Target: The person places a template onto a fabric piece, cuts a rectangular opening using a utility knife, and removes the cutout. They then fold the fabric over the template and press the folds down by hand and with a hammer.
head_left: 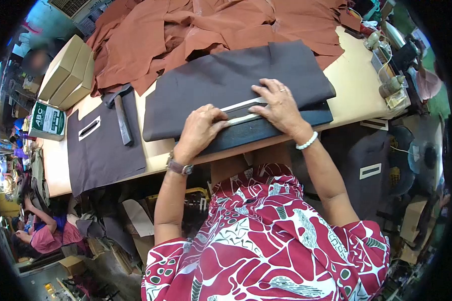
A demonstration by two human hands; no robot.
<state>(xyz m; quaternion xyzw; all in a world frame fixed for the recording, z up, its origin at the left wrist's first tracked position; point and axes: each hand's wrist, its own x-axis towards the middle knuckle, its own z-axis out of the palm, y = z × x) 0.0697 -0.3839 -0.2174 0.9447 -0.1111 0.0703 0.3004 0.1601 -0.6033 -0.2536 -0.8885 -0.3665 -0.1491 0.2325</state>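
A dark brown sheet, leather or cloth [201,88], lies folded on the table, with a white-edged rectangular slot [236,107] near its front edge. My left hand [204,125] is closed at the slot's left end, its fingertips pinched together on the sheet. At the slot's right end my right hand [281,108] rests with fingers spread on the sheet and the thumb against the white edging. Beneath the sheet's front part sits a dark blue-black board or block [256,134]. The undersides of both hands' fingers are partly hidden.
A hammer [121,118] lies left on another dark piece with a white-edged slot [89,129]. Cardboard boxes [68,70] and a green-white ABC container [47,120] stand farther left. Reddish-brown hides [211,25] cover the back. A small machine [391,86] stands right. Another person [55,231] works lower left.
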